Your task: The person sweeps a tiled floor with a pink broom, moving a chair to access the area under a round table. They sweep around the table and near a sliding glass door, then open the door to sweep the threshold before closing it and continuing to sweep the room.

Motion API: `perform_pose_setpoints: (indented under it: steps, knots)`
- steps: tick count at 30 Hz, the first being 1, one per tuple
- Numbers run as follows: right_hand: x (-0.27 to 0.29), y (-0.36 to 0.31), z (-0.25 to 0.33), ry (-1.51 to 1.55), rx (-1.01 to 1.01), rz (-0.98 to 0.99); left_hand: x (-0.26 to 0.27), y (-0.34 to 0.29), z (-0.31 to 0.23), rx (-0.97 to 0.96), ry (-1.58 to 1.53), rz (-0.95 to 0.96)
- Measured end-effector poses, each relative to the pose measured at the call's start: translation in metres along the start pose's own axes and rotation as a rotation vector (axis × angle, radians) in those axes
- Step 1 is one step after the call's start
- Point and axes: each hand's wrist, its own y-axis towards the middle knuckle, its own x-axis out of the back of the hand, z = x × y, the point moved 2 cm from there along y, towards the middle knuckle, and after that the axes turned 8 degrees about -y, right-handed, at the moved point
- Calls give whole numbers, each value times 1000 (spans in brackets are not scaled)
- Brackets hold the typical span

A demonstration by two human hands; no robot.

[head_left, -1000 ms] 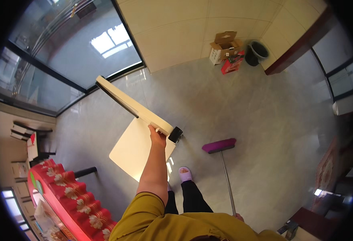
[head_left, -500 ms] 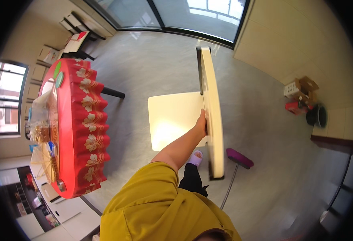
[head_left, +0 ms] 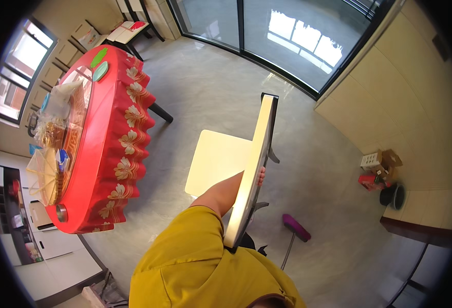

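A chair [head_left: 221, 156] with a cream seat stands in front of me, its tall backrest [head_left: 252, 164] seen nearly edge-on, cream with dark trim. My left forearm reaches across the seat side to that backrest. Only the fingertips of my left hand [head_left: 261, 176] show, curled past the backrest's right side; the rest of the hand is behind it. Two curved dark legs stick out on the right. My right hand is outside the picture. Right of the chair, a purple broom [head_left: 296, 228] rests its head on the floor, and its handle runs down toward my body.
On the left stands a table [head_left: 102, 123] with a red floral cloth, bearing bags and a basket. Black-framed glass doors [head_left: 241, 25] are at the far side. Against the right wall sit cardboard boxes [head_left: 390, 159] and a dark bucket [head_left: 392, 196].
The chair has turned, its backrest tilting over toward me and its near end shifting left. My left hand went from the backrest's seat side to fingers showing on its right. My view swung too.
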Motion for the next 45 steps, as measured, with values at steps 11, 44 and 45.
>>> perform_pose_setpoints:
  steps: [11,44,45]
  knots:
    - [-20,-20,58,-113,24,-9,182,-72,-44,-105,-93,-65]
    - [-24,-89,-1,-483,23,103,450,-147,-9,33,275,-404]
    - [-21,-96,15,-610,114,103,440,-161,-17,64,340,-431]
